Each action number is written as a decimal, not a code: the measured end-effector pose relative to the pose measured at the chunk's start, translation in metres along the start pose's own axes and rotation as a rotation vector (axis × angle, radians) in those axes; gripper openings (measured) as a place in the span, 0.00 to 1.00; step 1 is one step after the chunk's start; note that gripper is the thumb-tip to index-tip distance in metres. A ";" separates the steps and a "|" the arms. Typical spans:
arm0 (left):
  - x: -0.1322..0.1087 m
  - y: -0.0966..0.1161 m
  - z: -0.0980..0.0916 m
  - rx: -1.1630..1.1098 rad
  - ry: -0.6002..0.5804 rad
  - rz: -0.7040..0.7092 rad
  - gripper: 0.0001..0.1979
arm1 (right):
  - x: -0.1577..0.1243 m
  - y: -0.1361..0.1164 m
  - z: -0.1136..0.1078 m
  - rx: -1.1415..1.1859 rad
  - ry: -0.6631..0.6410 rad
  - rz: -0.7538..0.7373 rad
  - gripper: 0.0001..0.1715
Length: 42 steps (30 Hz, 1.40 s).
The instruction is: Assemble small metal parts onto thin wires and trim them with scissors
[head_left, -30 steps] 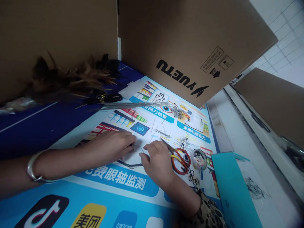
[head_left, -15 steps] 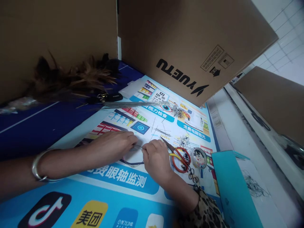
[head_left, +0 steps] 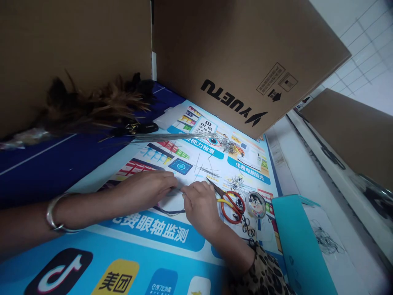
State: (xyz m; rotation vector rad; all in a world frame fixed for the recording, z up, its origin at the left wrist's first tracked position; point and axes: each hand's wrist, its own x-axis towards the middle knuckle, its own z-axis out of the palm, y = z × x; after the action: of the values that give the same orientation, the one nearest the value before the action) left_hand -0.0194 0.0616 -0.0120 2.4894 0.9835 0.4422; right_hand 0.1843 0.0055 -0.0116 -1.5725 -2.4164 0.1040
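My left hand [head_left: 156, 184], with a silver bangle [head_left: 52, 213] at the wrist, is closed in a pinch over the printed sheet. Facing it, my right hand [head_left: 201, 205] is pinched too, below a leopard-print sleeve [head_left: 264, 268]. A thin wire [head_left: 180, 188] spans the small gap between the fingertips; its ends are hidden in the fingers. Just right of my right hand lie scissors [head_left: 231, 205] with red and yellow handles. Beyond my hands, several short wires [head_left: 208, 170] are scattered, and a bundle of long straight wires [head_left: 172, 137] lies further back.
Small dark rings [head_left: 248, 227], a round cartoon-printed disc [head_left: 256, 204] and tangled wire bits [head_left: 236, 183] lie at right. A turquoise box [head_left: 302, 246] stands beyond them. Brown feathers [head_left: 107, 98] and a black key fob [head_left: 147, 127] sit at back left. A large cardboard box [head_left: 245, 53] walls the back.
My left hand and its bangle have shifted slightly right, and the gap between the fingertips looks a little narrower. My right hand stays nearly in place. The view has shifted slightly.
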 end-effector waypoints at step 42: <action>-0.032 -0.043 0.001 -0.148 -0.013 0.182 0.28 | -0.006 0.013 -0.017 0.155 -0.170 -0.153 0.43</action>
State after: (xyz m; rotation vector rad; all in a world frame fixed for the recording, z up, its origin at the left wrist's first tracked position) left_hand -0.0662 0.0674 -0.0383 2.4529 0.6955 0.5335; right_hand 0.2024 0.0043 0.0017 -1.3562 -2.5772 0.4005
